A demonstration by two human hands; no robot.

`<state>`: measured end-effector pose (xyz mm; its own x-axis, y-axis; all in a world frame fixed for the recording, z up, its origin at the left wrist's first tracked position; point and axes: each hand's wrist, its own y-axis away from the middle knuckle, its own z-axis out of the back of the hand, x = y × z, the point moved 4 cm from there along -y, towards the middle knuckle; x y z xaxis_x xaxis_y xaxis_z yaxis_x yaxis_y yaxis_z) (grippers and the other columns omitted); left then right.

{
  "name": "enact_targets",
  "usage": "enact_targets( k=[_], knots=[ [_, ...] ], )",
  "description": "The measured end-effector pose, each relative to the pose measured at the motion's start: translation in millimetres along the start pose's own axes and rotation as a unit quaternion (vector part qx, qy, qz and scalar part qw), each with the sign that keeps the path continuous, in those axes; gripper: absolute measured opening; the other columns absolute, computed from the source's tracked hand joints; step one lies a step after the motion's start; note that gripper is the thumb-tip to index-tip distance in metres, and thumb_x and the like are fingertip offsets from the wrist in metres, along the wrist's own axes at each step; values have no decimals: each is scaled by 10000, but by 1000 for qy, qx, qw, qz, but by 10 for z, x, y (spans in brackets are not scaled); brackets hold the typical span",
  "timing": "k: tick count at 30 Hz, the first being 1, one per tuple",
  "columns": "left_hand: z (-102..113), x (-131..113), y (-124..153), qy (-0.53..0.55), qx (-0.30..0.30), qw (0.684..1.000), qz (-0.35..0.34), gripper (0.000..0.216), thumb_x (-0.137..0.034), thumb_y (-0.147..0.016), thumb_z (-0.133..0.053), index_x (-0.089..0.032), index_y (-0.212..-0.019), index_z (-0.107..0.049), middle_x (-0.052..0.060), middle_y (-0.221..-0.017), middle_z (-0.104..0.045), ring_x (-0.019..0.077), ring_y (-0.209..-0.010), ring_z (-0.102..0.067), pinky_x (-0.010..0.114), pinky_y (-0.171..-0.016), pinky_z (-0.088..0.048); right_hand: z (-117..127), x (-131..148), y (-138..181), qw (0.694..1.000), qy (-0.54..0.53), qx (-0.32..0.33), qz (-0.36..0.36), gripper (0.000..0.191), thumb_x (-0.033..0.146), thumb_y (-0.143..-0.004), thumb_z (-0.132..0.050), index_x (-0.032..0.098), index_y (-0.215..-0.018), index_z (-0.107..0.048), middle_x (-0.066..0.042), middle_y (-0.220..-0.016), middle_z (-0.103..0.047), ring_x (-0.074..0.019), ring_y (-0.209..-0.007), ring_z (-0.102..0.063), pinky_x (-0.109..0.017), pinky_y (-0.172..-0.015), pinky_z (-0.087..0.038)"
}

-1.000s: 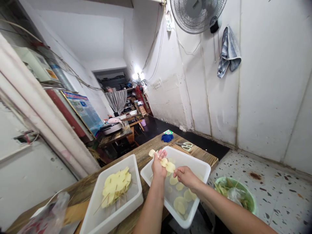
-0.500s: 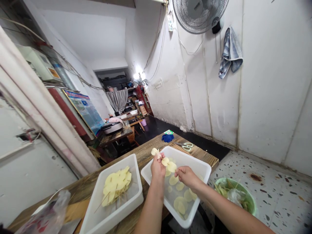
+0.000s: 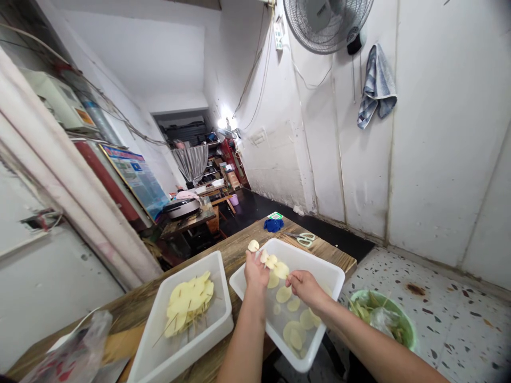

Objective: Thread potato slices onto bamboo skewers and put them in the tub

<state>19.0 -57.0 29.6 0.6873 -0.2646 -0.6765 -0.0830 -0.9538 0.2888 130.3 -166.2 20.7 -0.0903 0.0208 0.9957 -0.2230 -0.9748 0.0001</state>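
Note:
My right hand [image 3: 305, 285] pinches the near end of a skewer threaded with pale yellow potato slices [image 3: 281, 270], above the right white tub [image 3: 337, 290]. My left hand [image 3: 256, 270] is curled around the far part of the same skewer, and a small round slice [image 3: 253, 246] shows past its fingers. Its fingertips are partly hidden by the slices. Below, loose potato slices [image 3: 293, 332] lie in the tub. In the left white tub [image 3: 149, 340] rests a heap of skewered potato slices [image 3: 189, 300] with thin sticks poking out.
Scissors [image 3: 305, 239] and a blue bundle [image 3: 273, 225] lie beyond the right tub on the wooden table [image 3: 243, 234]. A green bin [image 3: 413, 340] with used sticks and plastic stands on the floor at right. A plastic bag [image 3: 75, 351] sits at the near left.
My left hand's fingers have loosened and shifted slightly around the slices, so gaps show between them. The right hand keeps its pinch. The view has shifted a little.

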Motion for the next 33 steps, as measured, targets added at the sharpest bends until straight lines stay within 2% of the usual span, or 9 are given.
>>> enact_targets(
  k=[4,10,14,20,25,28,31,33],
  knots=[
    [13,-126,-116,50,-15,998,-27,265,-358,-913,-404,-192,-806,-580,66,-824,-668,164,-701,-641,260,-557,-510,-27,8,16,1000,8,24,-12,242,136,-782,-402,156,-594,-554,70,-422,-371,-72,-415,-294,-198,-440,-221],
    [49,-109,-195,38,-5,996,-83,227,-155,-890,-423,-168,-761,-610,64,-803,-675,125,-717,-649,215,-610,-531,-33,18,16,999,25,27,-15,252,131,-781,-396,156,-584,-552,68,-426,-372,-73,-414,-296,-199,-441,-225],
    [67,-108,-196,43,7,996,-72,203,-157,-871,-438,-144,-758,-606,84,-798,-668,133,-693,-646,216,-600,-530,-25,13,19,999,30,24,-12,251,132,-782,-394,153,-590,-554,64,-431,-381,-74,-415,-305,-200,-442,-226],
    [70,-80,-178,62,-7,998,-24,186,-180,-829,-428,-126,-756,-590,102,-791,-642,163,-666,-637,262,-571,-534,-14,-9,10,999,33,14,2,239,160,-788,-407,152,-604,-560,62,-433,-379,-79,-425,-314,-204,-450,-240],
    [47,-95,-127,70,17,997,-27,171,-148,-795,-429,-124,-825,-595,123,-863,-650,174,-699,-642,264,-584,-532,-12,-11,2,999,37,5,11,239,171,-787,-410,150,-609,-568,59,-442,-386,-78,-432,-316,-206,-458,-245],
    [47,-125,-103,85,37,995,-22,190,-228,-819,-430,-123,-865,-581,134,-901,-652,196,-696,-641,299,-570,-528,-24,8,11,999,32,17,14,239,184,-785,-412,149,-610,-571,58,-443,-394,-76,-429,-316,-208,-459,-244],
    [13,-135,-86,74,62,995,7,216,-316,-838,-473,-126,-880,-569,109,-832,-645,165,-608,-611,266,-520,-497,-43,24,42,999,4,44,-3,228,204,-778,-423,152,-605,-562,64,-430,-391,-69,-412,-296,-207,-443,-220],
    [-10,-164,-83,66,57,996,-8,125,-246,-838,-501,-151,-900,-554,62,-803,-637,117,-572,-587,225,-529,-482,-41,33,70,998,-16,59,-21,219,226,-777,-436,151,-612,-560,71,-421,-388,-60,-397,-275,-203,-430,-199]
  ],
)
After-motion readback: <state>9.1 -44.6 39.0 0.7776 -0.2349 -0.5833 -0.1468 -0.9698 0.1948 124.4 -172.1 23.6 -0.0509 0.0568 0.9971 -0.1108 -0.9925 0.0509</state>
